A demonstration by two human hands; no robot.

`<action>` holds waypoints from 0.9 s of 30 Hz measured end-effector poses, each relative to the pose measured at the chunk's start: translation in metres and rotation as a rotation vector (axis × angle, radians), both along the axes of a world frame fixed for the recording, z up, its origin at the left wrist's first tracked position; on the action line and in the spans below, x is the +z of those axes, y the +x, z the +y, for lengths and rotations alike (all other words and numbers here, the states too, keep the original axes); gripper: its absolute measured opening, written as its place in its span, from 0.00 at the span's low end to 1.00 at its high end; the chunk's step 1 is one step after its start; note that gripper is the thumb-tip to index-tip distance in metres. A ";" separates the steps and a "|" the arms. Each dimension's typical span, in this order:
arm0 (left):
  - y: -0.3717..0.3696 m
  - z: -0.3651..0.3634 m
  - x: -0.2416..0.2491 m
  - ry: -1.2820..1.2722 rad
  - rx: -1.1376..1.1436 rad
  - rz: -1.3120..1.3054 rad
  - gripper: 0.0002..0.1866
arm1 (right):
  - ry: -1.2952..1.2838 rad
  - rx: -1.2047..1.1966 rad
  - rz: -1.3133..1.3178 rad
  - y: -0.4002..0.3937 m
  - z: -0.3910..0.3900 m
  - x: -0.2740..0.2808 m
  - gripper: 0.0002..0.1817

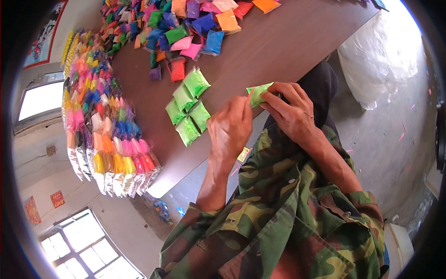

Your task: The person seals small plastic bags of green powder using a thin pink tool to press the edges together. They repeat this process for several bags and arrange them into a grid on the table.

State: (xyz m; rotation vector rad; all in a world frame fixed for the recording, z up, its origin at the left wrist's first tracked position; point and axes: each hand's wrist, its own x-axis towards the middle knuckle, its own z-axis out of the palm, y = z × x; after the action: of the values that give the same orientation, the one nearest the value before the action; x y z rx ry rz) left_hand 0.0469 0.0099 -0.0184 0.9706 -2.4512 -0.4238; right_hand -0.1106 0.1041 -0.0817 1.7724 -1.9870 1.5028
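A bright green packet (261, 93) is held between my two hands, over the near edge of the brown table. My right hand (291, 108) pinches its right part with fingers and thumb. My left hand (232, 122) is closed at the packet's left end, where a thin pink strip shows above the fingers. What else the left fingers hold is hidden. Just left of my left hand, several green packets (199, 115) lie close together on the table (246, 56).
A heap of coloured packets (179, 35) covers the table's far side. Rows of bundled colourful packets (104, 135) stand along the left edge. A large clear plastic bag (378, 60) is on the right, above a floor with scattered pink strips.
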 end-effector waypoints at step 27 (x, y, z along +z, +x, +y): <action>0.012 -0.006 -0.020 0.175 0.003 0.105 0.05 | -0.034 -0.006 -0.031 0.004 0.001 -0.004 0.17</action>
State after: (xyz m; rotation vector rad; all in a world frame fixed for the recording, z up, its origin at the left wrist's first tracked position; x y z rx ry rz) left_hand 0.0586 0.0042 -0.0380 0.9956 -2.3482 -0.6801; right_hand -0.1070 0.1047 -0.0858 1.7390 -1.9663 1.5623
